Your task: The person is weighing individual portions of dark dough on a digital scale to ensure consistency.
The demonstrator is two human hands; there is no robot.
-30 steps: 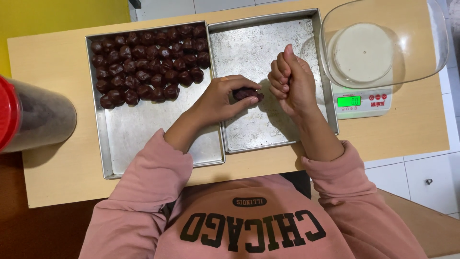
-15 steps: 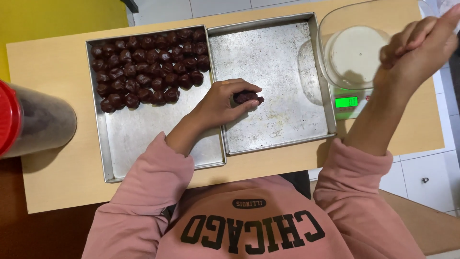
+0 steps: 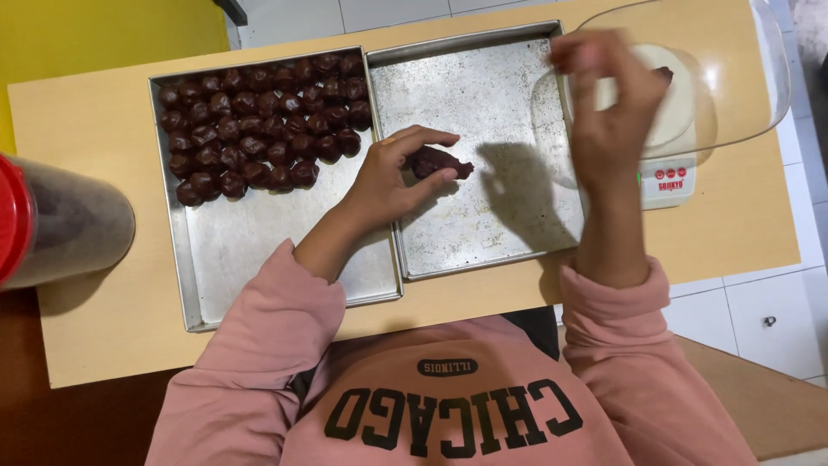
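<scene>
Surface: pale wooden table (image 3: 103, 129), white tiled floor beyond, yellow wall at the far left.
Trays: two metal trays, left tray (image 3: 259, 250) and right tray (image 3: 483, 216), side by side.
Balls: several dozen dark balls (image 3: 259, 121) in the left tray; exact count unclear.
Left hand (image 3: 392, 177): pinched a dark lump (image 3: 435, 162) over the right tray.
Right hand (image 3: 608, 112): raised before a clear bowl (image 3: 742, 78) on a scale (image 3: 668, 177); grip unclear.
Cut off: red-lidded jar (image 3: 60, 224).

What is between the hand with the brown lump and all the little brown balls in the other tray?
Only the two trays' touching rims and bare metal. The left hand holds the dark lump over the right tray; the dark balls sit in the left tray. The right hand is off by the clear bowl.
</scene>
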